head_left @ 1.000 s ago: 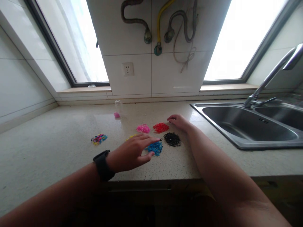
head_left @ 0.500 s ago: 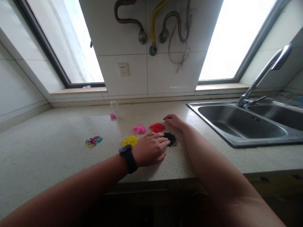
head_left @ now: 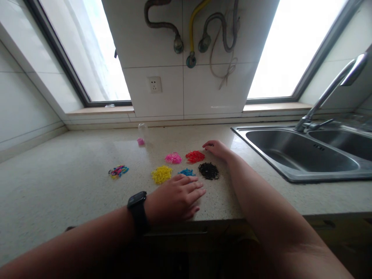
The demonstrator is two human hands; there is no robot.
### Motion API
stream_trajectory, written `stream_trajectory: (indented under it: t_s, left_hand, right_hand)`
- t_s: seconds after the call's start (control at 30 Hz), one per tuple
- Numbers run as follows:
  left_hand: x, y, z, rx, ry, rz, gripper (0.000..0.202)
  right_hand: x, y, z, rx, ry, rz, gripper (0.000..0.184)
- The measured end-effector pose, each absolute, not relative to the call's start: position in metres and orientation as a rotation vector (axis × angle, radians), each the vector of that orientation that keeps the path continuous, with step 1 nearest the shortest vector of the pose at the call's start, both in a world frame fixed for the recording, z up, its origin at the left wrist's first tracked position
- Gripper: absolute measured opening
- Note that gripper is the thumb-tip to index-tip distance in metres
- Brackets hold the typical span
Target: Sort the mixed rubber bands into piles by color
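Note:
My left hand point(head_left: 176, 197), with a black watch on its wrist, is open with its fingers spread, palm down at the near side of a pile of blue rubber bands point(head_left: 186, 172). It hides part of that pile. My right hand point(head_left: 216, 149) rests on the counter, loosely bent with its fingers apart, just right of a pile of red rubber bands point(head_left: 195, 156). Below it lies a black pile of bands point(head_left: 208, 171). Pink bands point(head_left: 173, 157) and yellow bands point(head_left: 162, 174) form two more piles. Farther left sits a small mixed-colour heap point(head_left: 118, 171).
Toward the wall stands a clear container point(head_left: 142, 131), with a small pink object point(head_left: 141, 142) at its base. A steel sink point(head_left: 286, 179) with a faucet point(head_left: 325, 95) occupies the right side. The stone counter's point(head_left: 72, 186) front edge runs below my hands.
My left hand has moved back toward me and slightly left, off the black pile, uncovering the blue bands. My right hand has stayed beside the red pile. The view has shifted slightly.

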State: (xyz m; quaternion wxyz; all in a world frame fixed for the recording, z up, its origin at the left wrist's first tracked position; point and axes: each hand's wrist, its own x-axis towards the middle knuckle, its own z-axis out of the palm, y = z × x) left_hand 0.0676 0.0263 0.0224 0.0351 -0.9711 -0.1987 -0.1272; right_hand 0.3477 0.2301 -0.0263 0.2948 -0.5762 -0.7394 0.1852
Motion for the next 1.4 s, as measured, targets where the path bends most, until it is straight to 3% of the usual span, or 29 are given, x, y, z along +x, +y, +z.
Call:
stream_trajectory:
  t_s: [0.37, 0.9, 1.2, 1.4]
  left_hand:
    - [0.026, -0.008, 0.008, -3.155, -0.482, -0.346, 0.053]
    - [0.026, -0.004, -0.011, -2.965, -0.380, -0.519, 0.045]
    - [0.026, -0.003, -0.010, -2.902, -0.325, -0.488, 0.043]
    - [0.027, -0.003, -0.014, -2.888, -0.315, -0.495, 0.043]
  right_hand:
    - [0.346, 0.226, -0.022, -1.569, -1.978, 0.480, 0.026]
    - [0.340, 0.220, -0.015, -1.438, -1.974, 0.468, 0.028]
    - [0.221, 0.174, 0.051, -1.136, -2.266, 0.472, 0.025]
    - [0.133, 0.163, 0.058, -0.845, -2.617, 0.479, 0.026]
